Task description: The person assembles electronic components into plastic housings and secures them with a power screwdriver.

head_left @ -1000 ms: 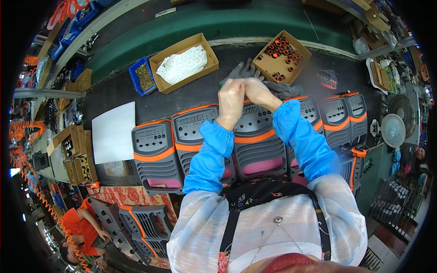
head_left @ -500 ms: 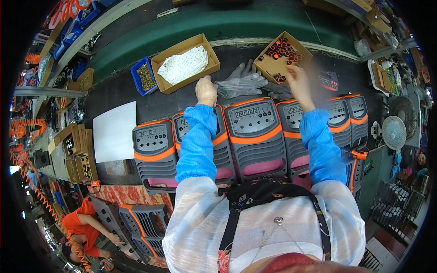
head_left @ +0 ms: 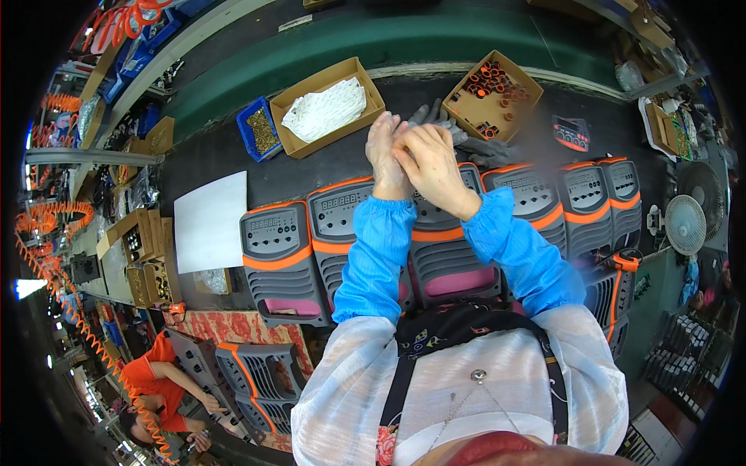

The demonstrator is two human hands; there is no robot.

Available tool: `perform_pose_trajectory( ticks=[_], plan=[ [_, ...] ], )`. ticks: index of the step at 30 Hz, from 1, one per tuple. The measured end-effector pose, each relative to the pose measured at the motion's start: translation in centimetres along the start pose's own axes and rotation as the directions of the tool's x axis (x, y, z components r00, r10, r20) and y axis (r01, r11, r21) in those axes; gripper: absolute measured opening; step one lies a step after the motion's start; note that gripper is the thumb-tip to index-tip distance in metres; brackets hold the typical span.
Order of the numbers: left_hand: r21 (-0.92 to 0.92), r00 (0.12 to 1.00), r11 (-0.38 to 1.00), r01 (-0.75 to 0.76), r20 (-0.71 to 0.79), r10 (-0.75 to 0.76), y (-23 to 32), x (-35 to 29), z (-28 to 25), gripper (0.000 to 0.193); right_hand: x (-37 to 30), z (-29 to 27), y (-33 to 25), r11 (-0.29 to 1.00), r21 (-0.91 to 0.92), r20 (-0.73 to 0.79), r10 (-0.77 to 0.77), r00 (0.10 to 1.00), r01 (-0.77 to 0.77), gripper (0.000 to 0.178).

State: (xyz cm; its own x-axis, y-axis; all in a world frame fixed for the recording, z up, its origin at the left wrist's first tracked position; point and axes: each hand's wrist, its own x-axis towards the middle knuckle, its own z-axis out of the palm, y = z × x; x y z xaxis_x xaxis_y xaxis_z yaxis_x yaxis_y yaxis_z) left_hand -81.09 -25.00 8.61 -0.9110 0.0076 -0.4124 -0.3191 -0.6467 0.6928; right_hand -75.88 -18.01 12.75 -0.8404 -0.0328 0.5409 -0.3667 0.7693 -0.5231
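My left hand [head_left: 386, 159] is raised above the bench, with its fingers upward and curled together near the tips. Against its palm side press the bent fingers of my right hand [head_left: 437, 169]. Whatever lies between the hands is hidden. Behind them, partly covered, are grey work gloves [head_left: 475, 146]. A cardboard box [head_left: 531, 95] with small black-and-orange knobs [head_left: 489, 78] stands beyond my right hand. Below my hands runs a row of grey-and-orange front panels with displays and knobs, among them one panel [head_left: 272, 233] at the left and another [head_left: 528, 194] at the right.
Left of my hands are a cardboard box [head_left: 374, 103] of white papers and a blue bin [head_left: 245, 133] of small brass-coloured parts. A white sheet [head_left: 210, 221] lies nearer. A tape measure [head_left: 625, 262] and a fan [head_left: 685, 225] are at right. A co-worker [head_left: 159, 373] sits lower left.
My right hand has come away from the knob box, moving left to meet my left hand. My left hand has turned and its fingers have risen from a closed fist.
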Motion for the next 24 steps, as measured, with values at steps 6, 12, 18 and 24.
perform_pose_trajectory(
  ticks=[6, 12, 18, 24],
  plan=[
    [-0.263, 0.974, 0.943, 0.205, -0.037, -0.222, -1.7, 1.6, -2.8, 0.029, 0.5, -0.5, -2.2, 0.986, -0.158, 0.151, -0.021, 0.988, 0.045, 0.027],
    [-0.178, 0.972, 0.975, 0.133, 0.215, -0.094, -3.9, 3.7, -6.6, 0.030, 0.9, 2.1, -1.1, 0.966, -0.238, 0.106, -0.072, 0.992, 0.096, 0.017],
    [-0.108, 0.929, 0.928, 0.357, 0.145, -0.341, -3.8, 5.3, -4.1, 0.023, 1.7, 4.6, 5.0, 0.886, -0.462, 0.336, 0.126, 0.933, 0.047, 0.010],
    [-0.327, 0.462, 0.564, 0.758, 0.880, -0.110, -2.0, 7.7, -11.0, 0.023, 1.8, 7.9, 5.8, 0.861, -0.490, 0.454, 0.119, 0.883, 0.135, 0.015]
  ],
)
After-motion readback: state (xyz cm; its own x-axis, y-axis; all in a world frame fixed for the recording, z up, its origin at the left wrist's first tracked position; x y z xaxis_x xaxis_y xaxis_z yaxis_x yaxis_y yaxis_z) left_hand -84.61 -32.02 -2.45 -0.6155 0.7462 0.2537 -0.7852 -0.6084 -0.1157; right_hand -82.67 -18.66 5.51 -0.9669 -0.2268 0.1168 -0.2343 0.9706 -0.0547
